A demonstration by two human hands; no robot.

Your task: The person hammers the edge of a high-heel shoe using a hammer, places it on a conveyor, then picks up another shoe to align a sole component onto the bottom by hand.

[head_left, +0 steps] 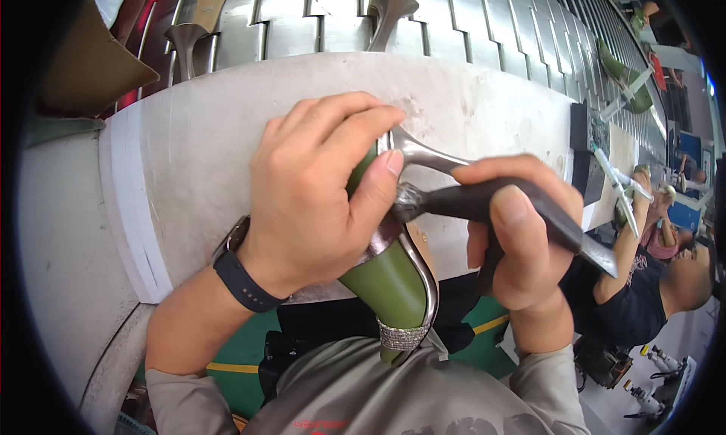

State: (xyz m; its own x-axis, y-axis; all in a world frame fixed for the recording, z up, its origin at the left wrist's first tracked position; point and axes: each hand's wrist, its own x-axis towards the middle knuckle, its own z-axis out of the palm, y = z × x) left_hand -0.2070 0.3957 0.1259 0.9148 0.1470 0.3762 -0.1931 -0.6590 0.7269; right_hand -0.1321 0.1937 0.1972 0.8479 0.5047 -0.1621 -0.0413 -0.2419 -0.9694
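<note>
A high-heeled sandal [429, 299] sits on a green shoe last [386, 284], toe end toward my body. It has a shiny metallic band, a rhinestone strap [402, 337] and a silver flared heel [427, 154]. My left hand [318, 178], with a black watch on the wrist, is closed over the last and the heel end. My right hand [522, 231] is wrapped round a black-handled hand tool [484, 201]. Its rounded metal end meets or nearly meets the shoe beside my left thumb; a flat metal tip points away to the right. The exact kind of tool is unclear.
Beneath my hands is a pale worktop [204, 148]. Beyond it runs a metal slat conveyor [446, 19] carrying other heeled shoes [389, 12]. Brown cardboard [91, 65] stands at left. A black holder [584, 148] is at right, near another person [635, 284] at work.
</note>
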